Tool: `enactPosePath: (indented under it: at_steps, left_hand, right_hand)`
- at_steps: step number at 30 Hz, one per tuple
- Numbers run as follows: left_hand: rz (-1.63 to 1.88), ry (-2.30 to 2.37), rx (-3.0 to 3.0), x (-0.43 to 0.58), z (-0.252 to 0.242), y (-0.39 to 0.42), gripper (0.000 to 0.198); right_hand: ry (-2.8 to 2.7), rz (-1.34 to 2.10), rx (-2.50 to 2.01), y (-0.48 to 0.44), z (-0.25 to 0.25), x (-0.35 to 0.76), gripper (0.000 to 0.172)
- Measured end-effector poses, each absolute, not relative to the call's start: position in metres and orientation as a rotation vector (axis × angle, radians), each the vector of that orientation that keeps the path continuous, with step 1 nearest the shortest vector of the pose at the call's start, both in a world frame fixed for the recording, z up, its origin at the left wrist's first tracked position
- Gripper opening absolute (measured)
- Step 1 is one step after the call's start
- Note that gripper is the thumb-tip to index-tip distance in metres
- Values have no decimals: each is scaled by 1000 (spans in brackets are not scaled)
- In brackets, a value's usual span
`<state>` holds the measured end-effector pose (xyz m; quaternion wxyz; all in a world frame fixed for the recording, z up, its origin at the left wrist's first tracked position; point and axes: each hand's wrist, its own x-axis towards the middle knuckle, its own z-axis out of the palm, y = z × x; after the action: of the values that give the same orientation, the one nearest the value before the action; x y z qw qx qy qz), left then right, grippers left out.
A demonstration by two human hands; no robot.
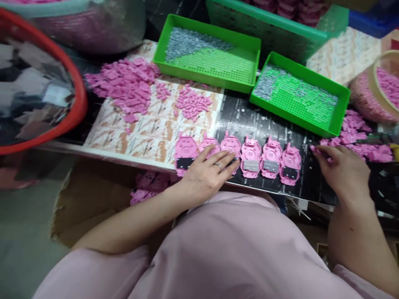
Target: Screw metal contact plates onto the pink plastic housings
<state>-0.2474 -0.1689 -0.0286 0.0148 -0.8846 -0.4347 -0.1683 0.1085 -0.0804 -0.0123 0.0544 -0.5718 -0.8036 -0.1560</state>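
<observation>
**A:** What's far off at 9 o'clock?

**B:** A round red tub, smooth and shiny. Next, at 10 o'clock, a big heap of flat pink bits on printed paper sheets.

**A:** And low down, at 6 o'clock?

**B:** Six pink pig shells in a neat row on a black board. Black strips on the first and last, silver plates on the fourth and fifth. Two more under the left hand, flat and open, with a ring on one finger. Those two too hidden to tell.

**A:** Up top?

**B:** Two green trays with holes in the floor, at 12 and 2 o'clock, and small gray bits in both.

**A:** Far right?

**B:** The right hand at 4 o'clock, well apart from the left. Fingertips on a small pink bit. Held or just touched? Can't tell. Beyond, more loose pink bits.
</observation>
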Motion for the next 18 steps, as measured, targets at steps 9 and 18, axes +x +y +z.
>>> enactPosePath:
  at_steps: [9, 18]
  left_hand:
    - [-488, -1332, -2715, -246, -34, -171, 31]
    - [-508, -1310, -2677, -242, -32, -171, 30]
  right_hand:
    - [-2347, 54, -1184, -80, 19, 14, 16]
    - [-2693, -73, -764, -59, -14, -69, 16]
